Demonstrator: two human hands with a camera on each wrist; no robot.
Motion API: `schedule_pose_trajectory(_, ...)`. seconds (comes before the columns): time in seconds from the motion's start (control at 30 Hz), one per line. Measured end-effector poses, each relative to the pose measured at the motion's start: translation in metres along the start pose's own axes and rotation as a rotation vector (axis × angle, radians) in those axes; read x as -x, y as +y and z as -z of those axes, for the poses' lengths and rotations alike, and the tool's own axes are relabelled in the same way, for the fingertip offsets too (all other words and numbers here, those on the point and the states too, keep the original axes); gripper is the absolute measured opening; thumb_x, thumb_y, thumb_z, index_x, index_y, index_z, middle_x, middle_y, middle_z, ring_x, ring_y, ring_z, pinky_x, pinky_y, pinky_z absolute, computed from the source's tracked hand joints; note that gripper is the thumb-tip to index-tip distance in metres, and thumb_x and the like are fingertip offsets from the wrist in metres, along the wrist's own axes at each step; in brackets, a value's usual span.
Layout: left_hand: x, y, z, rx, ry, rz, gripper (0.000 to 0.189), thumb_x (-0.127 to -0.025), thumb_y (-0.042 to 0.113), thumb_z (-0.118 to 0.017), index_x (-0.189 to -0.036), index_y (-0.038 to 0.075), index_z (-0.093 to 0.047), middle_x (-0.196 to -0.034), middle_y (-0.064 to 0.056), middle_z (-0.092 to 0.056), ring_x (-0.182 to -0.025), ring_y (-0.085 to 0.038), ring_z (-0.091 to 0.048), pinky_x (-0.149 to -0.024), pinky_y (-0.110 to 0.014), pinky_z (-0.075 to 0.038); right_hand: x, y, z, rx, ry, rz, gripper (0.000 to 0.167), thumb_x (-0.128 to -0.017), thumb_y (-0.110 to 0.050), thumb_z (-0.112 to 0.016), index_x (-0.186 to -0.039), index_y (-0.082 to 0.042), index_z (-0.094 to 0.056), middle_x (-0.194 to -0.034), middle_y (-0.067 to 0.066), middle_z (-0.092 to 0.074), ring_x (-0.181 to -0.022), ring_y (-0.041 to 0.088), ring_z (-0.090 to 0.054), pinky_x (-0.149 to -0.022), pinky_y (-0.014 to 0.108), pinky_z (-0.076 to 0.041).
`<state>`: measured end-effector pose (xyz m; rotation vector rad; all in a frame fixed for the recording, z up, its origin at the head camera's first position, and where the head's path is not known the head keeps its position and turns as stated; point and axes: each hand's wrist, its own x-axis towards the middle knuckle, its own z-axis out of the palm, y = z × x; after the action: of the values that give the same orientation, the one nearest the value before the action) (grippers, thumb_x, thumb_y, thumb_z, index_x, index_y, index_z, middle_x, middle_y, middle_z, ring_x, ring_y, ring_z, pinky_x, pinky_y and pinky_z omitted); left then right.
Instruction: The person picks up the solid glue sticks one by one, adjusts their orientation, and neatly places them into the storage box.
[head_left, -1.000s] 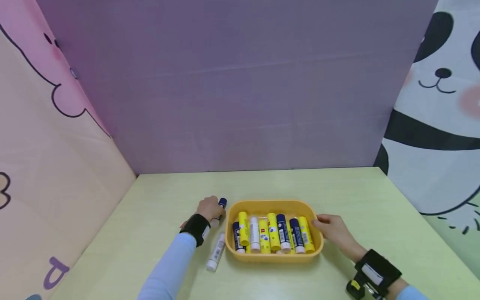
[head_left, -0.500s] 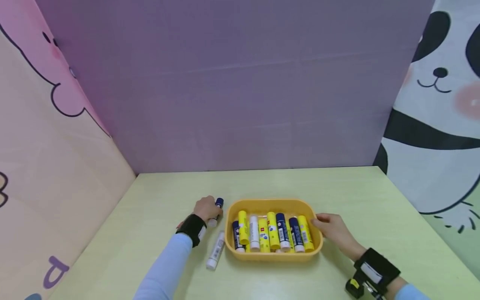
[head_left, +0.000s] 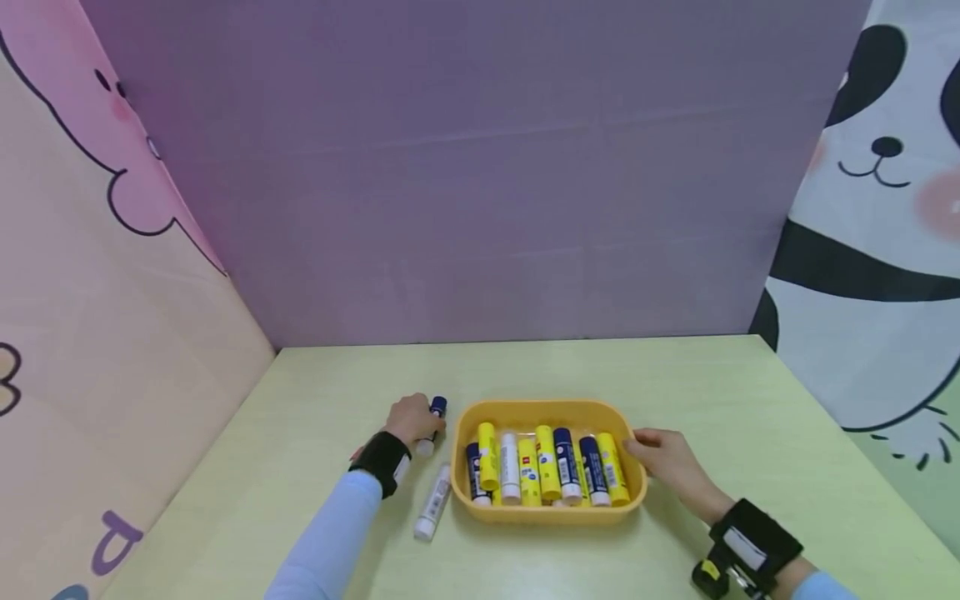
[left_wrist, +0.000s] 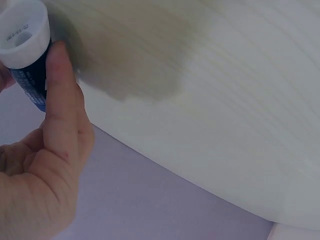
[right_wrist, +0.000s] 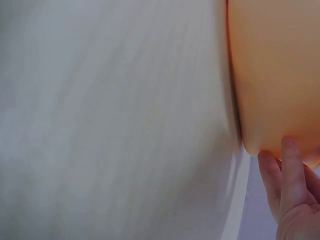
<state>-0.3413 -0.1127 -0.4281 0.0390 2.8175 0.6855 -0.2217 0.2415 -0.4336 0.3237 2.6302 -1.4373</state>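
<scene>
Left of the yellow basket (head_left: 551, 515), my left hand (head_left: 411, 419) pinches a dark blue glue stick (head_left: 438, 406) between thumb and fingers. Its white base (left_wrist: 25, 37) faces the left wrist camera. A white-and-grey glue stick (head_left: 432, 504) lies tilted on the table against the basket's left side. Several yellow, white and dark blue glue sticks (head_left: 528, 473) lie side by side in the basket. My right hand (head_left: 667, 462) holds the basket's right rim, with its fingertips (right_wrist: 290, 145) on the outer wall.
The pale wooden table (head_left: 315, 392) carries the basket and glue sticks. A purple backdrop (head_left: 487, 208) stands along its far edge, and printed panels with a panda (head_left: 885, 333) and other drawings flank the sides.
My left hand has shifted slightly left with the dark blue glue stick, then stays nearly still. My right hand and the basket have kept their places.
</scene>
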Motion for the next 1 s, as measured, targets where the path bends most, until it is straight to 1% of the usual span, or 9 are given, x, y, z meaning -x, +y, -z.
schedule_pose_trajectory(0.07, 0.002, 0.001, 0.002, 0.005, -0.005, 0.013, 0.027, -0.076, 0.022, -0.069, -0.086, 0.000, -0.056, -0.077, -0.012, -0.057, -0.062, -0.021, -0.054, -0.049, -0.023, -0.044, 0.000, -0.001, 0.000, -0.003, 0.002, 0.002, 0.049, -0.092, -0.029, -0.052, -0.125, 0.008, -0.047, -0.120, 0.027, -0.054, -0.095, 0.022, -0.060, -0.077, 0.033, -0.054)
schedule_pose_trajectory(0.23, 0.008, 0.003, 0.010, 0.023, 0.003, -0.007, 0.026, -0.077, 0.023, -0.067, -0.086, 0.001, -0.056, -0.076, -0.011, -0.057, -0.059, -0.018, -0.055, -0.046, -0.021, -0.044, 0.001, -0.002, 0.000, -0.009, 0.001, 0.015, 0.050, -0.092, -0.029, -0.052, -0.125, 0.008, -0.047, -0.119, 0.027, -0.055, -0.095, 0.022, -0.061, -0.077, 0.032, -0.054)
schedule_pose_trajectory(0.4, 0.013, 0.010, 0.019, 0.049, 0.012, -0.017, 0.029, -0.079, 0.025, -0.067, -0.090, 0.000, -0.057, -0.078, -0.011, -0.058, -0.062, -0.019, -0.056, -0.049, -0.021, -0.045, 0.000, -0.002, 0.000, -0.013, 0.000, 0.018, 0.050, -0.092, -0.030, -0.052, -0.126, 0.007, -0.047, -0.121, 0.027, -0.054, -0.097, 0.022, -0.060, -0.078, 0.033, -0.054)
schedule_pose_trajectory(0.53, 0.017, 0.017, 0.024, 0.061, 0.020, -0.024, 0.032, -0.080, 0.027, -0.067, -0.095, 0.000, -0.058, -0.079, -0.011, -0.058, -0.065, -0.020, -0.055, -0.052, -0.022, -0.046, 0.001, -0.002, 0.001, -0.018, -0.003, 0.020, 0.051, -0.092, -0.031, -0.052, -0.126, 0.008, -0.047, -0.120, 0.027, -0.054, -0.097, 0.022, -0.060, -0.078, 0.033, -0.054)
schedule_pose_trajectory(0.67, 0.022, 0.025, 0.026, 0.048, 0.043, -0.073, 0.033, -0.079, 0.029, -0.068, -0.094, 0.001, -0.059, -0.078, -0.010, -0.059, -0.065, -0.020, -0.055, -0.053, -0.024, -0.047, 0.003, -0.002, 0.002, -0.015, -0.010, 0.021, 0.052, -0.092, -0.032, -0.052, -0.126, 0.008, -0.046, -0.119, 0.027, -0.055, -0.094, 0.021, -0.061, -0.077, 0.033, -0.054)
schedule_pose_trajectory(0.77, 0.028, 0.035, 0.028, 0.036, 0.042, -0.110, 0.034, -0.078, 0.031, -0.069, -0.094, 0.002, -0.060, -0.078, -0.009, -0.059, -0.065, -0.020, -0.055, -0.054, -0.025, -0.048, 0.003, -0.001, 0.002, -0.008, -0.011, 0.022, 0.052, -0.093, -0.031, -0.051, -0.125, 0.009, -0.046, -0.118, 0.027, -0.055, -0.093, 0.020, -0.061, -0.076, 0.033, -0.054)
schedule_pose_trajectory(0.9, 0.039, 0.053, 0.030, 0.026, 0.013, -0.161, 0.036, -0.079, 0.033, -0.069, -0.096, 0.002, -0.062, -0.078, -0.008, -0.060, -0.066, -0.020, -0.055, -0.056, -0.026, -0.049, 0.003, -0.001, 0.002, -0.005, -0.009, 0.021, 0.051, -0.093, -0.030, -0.050, -0.125, 0.009, -0.046, -0.119, 0.027, -0.054, -0.094, 0.021, -0.060, -0.076, 0.033, -0.054)
schedule_pose_trajectory(1.0, 0.047, 0.064, 0.030, 0.017, -0.014, -0.212, 0.037, -0.079, 0.033, -0.069, -0.098, 0.001, -0.064, -0.080, -0.007, -0.062, -0.067, -0.019, -0.056, -0.058, -0.026, -0.050, 0.003, -0.002, 0.001, -0.007, -0.011, 0.025, 0.051, -0.093, -0.030, -0.050, -0.125, 0.009, -0.046, -0.119, 0.028, -0.054, -0.094, 0.021, -0.060, -0.076, 0.033, -0.054)
